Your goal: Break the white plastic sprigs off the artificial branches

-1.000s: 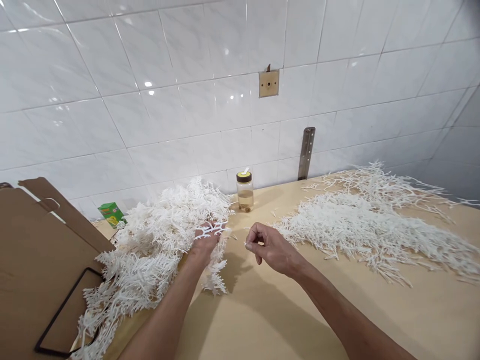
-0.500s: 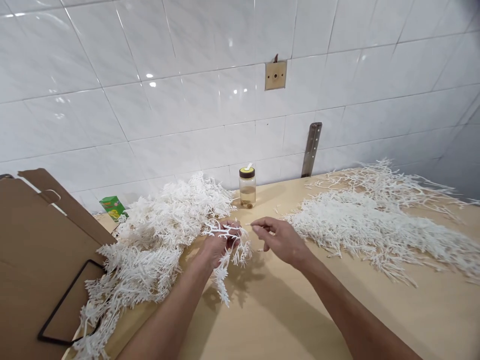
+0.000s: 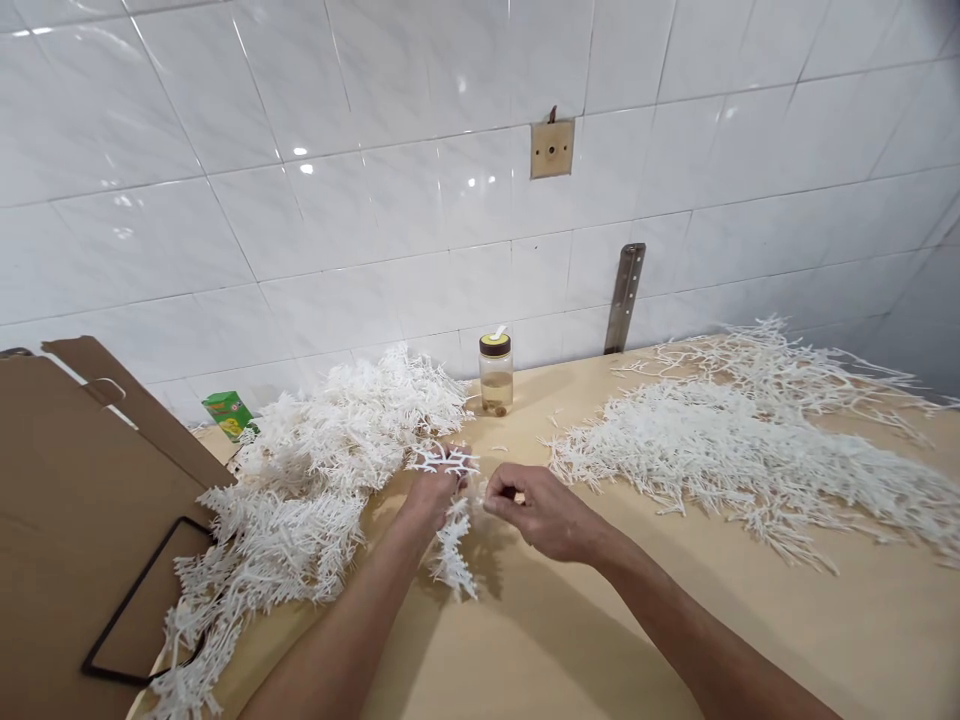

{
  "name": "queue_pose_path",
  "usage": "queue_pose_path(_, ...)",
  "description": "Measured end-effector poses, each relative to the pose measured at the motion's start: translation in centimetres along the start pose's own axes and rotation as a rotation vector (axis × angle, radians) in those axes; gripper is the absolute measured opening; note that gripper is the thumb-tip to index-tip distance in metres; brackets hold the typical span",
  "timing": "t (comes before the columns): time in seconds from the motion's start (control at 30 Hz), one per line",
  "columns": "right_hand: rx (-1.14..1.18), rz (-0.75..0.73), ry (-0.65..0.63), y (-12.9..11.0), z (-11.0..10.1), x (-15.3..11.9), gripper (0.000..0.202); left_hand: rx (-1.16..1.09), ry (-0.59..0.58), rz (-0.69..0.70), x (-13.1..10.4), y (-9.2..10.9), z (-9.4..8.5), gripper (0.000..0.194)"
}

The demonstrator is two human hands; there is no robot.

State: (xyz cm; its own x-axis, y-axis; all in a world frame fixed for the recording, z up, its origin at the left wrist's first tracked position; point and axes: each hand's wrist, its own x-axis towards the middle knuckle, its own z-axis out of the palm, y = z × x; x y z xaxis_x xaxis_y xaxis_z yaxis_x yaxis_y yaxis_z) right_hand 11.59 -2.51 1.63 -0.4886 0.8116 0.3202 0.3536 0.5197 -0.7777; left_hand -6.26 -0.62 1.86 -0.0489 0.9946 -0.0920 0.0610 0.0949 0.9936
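My left hand [image 3: 441, 488] is closed around white branched plastic sprigs [image 3: 451, 560], whose forked ends hang below the fingers and poke out above them. My right hand [image 3: 536, 508] is just to the right of these ends, thumb and forefinger pinched together; whatever is between the tips is too small to make out. Left of my left hand lies a heap of bushy white sprigs [image 3: 322, 480]. To the right spreads a flatter pile of thin white stems [image 3: 720, 450]. Small white bits [image 3: 499, 448] lie on the table beyond my hands.
A lidded jar [image 3: 496, 378] with liquid stands behind my hands near the tiled wall. At the left are a cardboard box [image 3: 90, 520], a black wire frame [image 3: 124, 610] and a small green carton [image 3: 227, 415]. A metal bracket [image 3: 625, 300] leans on the wall above the wooden table [image 3: 600, 640].
My right hand has moved left and down, closer to the hanging sprigs. A small white bit shows on the table where its fingertips were. The left hand's sprigs have shifted slightly.
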Motion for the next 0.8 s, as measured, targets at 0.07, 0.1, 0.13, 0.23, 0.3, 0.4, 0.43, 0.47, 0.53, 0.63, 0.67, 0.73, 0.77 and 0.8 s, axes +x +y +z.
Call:
queue_pose_path(0.07, 0.001, -0.009, -0.031, -0.3, 0.0, -0.1, 0.014, -0.03, 0.028, -0.004, 0.5, 0.1, -0.7, 0.027)
queue_pose_path(0.1, -0.021, 0.006, -0.007, -0.1, -0.2, -0.1, 0.015, -0.056, 0.04, 0.006, 0.7, 0.1, -0.8, 0.023)
queue_pose_path(0.13, -0.058, 0.035, 0.038, 0.2, -0.4, 0.0, 0.016, -0.08, 0.042, 0.013, 0.9, 0.1, -0.8, 0.019)
queue_pose_path(0.23, -0.25, 0.161, 0.253, 2.2, -1.8, 0.3, 0.013, -0.225, 0.015, 0.02, 1.2, 0.1, 0.0, 0.013)
queue_pose_path(0.3, -0.39, 0.223, 0.422, 3.4, -2.7, 0.5, 0.007, -0.314, -0.007, 0.007, 1.1, 0.0, 0.5, 0.017)
queue_pose_path(0.4, -0.393, 0.188, 0.508, 3.8, -3.0, 0.5, 0.011, -0.32, -0.017, -0.023, 0.7, -0.2, 1.0, 0.018)
queue_pose_path(0.43, -0.323, 0.158, 0.476, 3.5, -2.7, 0.6, 0.014, -0.308, -0.019, -0.033, 0.6, -0.2, 1.1, 0.018)
queue_pose_path(0.47, -0.246, 0.128, 0.426, 3.0, -2.3, 0.6, 0.017, -0.301, -0.02, -0.04, 0.5, -0.2, 1.2, 0.017)
queue_pose_path(0.53, -0.143, 0.091, 0.336, 2.0, -1.3, 0.6, 0.022, -0.305, -0.037, -0.037, 0.3, -0.3, 1.5, 0.017)
queue_pose_path(0.63, -0.149, 0.052, 0.318, 1.0, 0.0, 0.6, 0.016, -0.326, -0.073, -0.016, 0.2, -0.4, 2.0, 0.019)
queue_pose_path(0.67, -0.158, 0.035, 0.331, 1.0, 0.3, 0.6, 0.012, -0.32, -0.089, -0.008, 0.2, -0.5, 2.1, 0.02)
queue_pose_path(0.73, -0.161, 0.006, 0.357, 1.1, 0.6, 0.6, 0.011, -0.275, -0.088, 0.0, 0.2, -0.6, 2.3, 0.022)
queue_pose_path(0.77, -0.158, -0.006, 0.366, 1.1, 0.7, 0.6, 0.012, -0.245, -0.069, -0.001, 0.2, -0.7, 2.4, 0.022)
queue_pose_path(0.8, -0.152, -0.017, 0.364, 1.0, 0.9, 0.5, 0.013, -0.216, -0.038, -0.006, 0.3, -0.7, 2.3, 0.021)
